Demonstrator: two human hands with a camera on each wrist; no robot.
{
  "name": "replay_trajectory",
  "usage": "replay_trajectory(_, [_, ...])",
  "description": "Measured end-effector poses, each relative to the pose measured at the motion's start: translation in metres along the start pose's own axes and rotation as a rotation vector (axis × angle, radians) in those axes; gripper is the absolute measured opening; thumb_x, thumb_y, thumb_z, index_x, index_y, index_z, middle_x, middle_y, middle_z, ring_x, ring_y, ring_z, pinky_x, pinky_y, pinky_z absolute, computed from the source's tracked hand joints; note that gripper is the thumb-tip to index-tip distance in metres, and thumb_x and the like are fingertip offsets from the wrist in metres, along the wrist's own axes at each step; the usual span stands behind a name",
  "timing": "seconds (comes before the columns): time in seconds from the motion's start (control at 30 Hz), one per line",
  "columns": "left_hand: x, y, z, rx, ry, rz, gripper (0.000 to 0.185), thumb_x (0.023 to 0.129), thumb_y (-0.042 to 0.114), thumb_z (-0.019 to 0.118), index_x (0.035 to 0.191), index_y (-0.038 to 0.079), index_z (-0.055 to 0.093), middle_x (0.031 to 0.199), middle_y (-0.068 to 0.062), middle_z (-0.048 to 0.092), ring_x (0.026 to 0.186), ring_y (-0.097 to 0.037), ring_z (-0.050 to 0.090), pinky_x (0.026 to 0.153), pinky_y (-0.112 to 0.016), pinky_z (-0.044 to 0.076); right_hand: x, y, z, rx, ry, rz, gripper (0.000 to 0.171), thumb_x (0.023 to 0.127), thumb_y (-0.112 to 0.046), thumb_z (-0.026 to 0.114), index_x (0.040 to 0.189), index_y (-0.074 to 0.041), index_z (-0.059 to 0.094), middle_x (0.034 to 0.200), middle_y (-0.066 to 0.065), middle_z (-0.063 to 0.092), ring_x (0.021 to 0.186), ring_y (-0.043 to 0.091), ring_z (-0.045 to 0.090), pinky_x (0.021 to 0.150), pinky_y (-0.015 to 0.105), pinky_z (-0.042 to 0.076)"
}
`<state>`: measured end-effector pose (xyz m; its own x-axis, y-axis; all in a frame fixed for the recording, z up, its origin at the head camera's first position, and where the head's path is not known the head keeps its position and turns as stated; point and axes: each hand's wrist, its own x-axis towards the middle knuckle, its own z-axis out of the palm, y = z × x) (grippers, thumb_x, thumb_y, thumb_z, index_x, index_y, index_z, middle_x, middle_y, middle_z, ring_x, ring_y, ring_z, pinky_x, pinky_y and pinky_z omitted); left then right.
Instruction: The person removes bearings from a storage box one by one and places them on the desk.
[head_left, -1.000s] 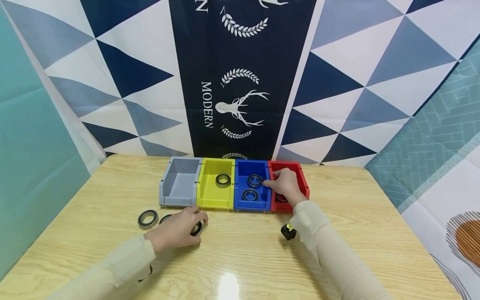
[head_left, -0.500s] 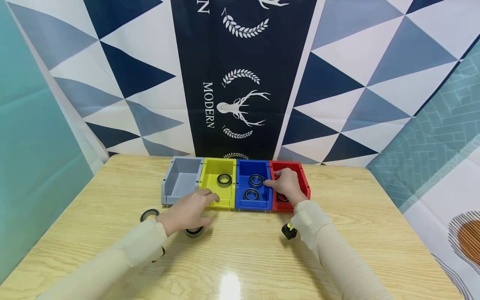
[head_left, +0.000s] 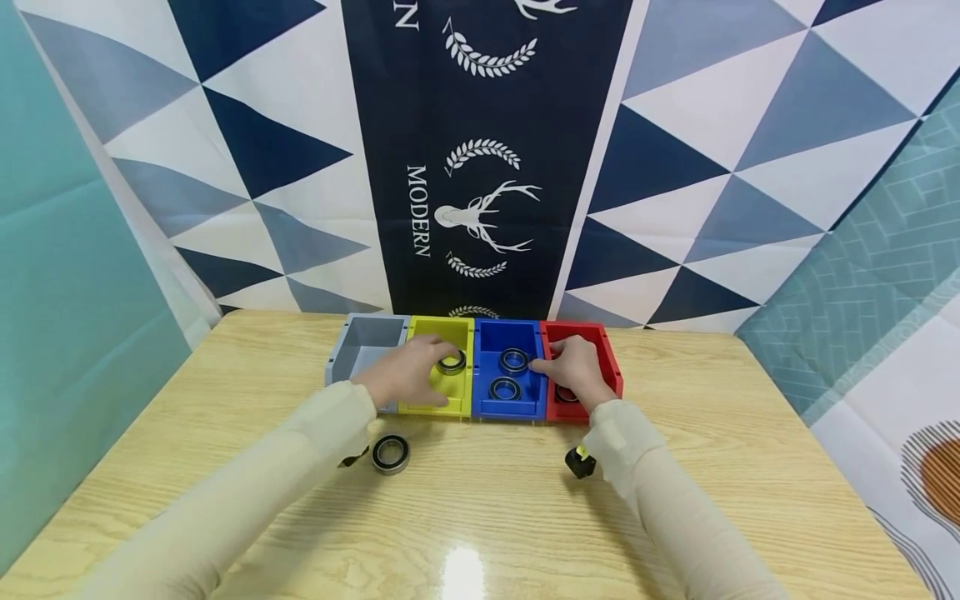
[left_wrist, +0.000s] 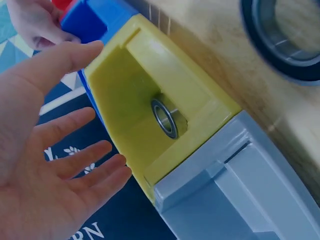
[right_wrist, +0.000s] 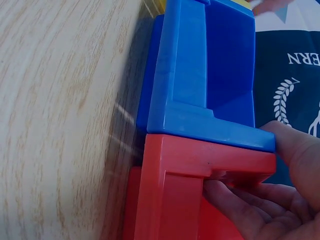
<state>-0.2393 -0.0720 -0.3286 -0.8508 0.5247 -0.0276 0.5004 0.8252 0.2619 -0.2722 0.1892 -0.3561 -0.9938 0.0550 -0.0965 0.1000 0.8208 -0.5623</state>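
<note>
My left hand point(head_left: 407, 372) hovers over the yellow bin point(head_left: 463, 406), fingers spread and thumb apart, holding nothing. Inside that bin a ball bearing point(left_wrist: 165, 118) leans against the wall in the left wrist view. My right hand point(head_left: 576, 367) pinches the adjoining side walls of the blue bin point(right_wrist: 192, 120) and the red bin point(right_wrist: 165, 160), thumb on the blue side and fingers inside the red one. Two bearings point(head_left: 513, 360) lie in the blue bin. Another bearing point(head_left: 567, 393) in the red bin is partly hidden by my right hand.
A grey bin point(head_left: 345, 354) adjoins the yellow one on the left, partly behind my left hand. One bearing point(head_left: 391, 454) lies on the wooden table point(head_left: 480, 500) in front of the bins. The patterned cloth point(head_left: 300, 125) hangs behind the table.
My left hand has left the bearing on the table and moved forward and right, over the yellow bin. The left forearm now covers the other table bearings. My right hand stays put.
</note>
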Motion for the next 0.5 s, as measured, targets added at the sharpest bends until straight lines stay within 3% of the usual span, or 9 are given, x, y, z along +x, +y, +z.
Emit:
replay_trajectory(0.27, [0.025, -0.002, 0.006, 0.201, 0.064, -0.038, 0.060, 0.079, 0.036, 0.068, 0.133, 0.015, 0.055, 0.136, -0.011, 0.052, 0.120, -0.032, 0.050, 0.099, -0.048, 0.048, 0.001, 0.001, 0.000, 0.003, 0.010, 0.005, 0.049, 0.083, -0.028, 0.073, 0.120, 0.003, 0.065, 0.105, 0.019, 0.072, 0.088, 0.026, 0.065, 0.089, 0.042, 0.056])
replay_trajectory(0.5, [0.041, -0.006, 0.014, 0.303, 0.046, -0.099, 0.068, 0.076, 0.041, 0.073, 0.135, 0.017, 0.051, 0.131, -0.011, 0.052, 0.114, -0.031, 0.049, 0.097, -0.045, 0.047, 0.000, 0.001, 0.000, -0.003, 0.014, -0.020, 0.047, 0.083, -0.028, 0.073, 0.117, 0.004, 0.066, 0.098, 0.019, 0.073, 0.079, 0.023, 0.068, 0.081, 0.038, 0.058])
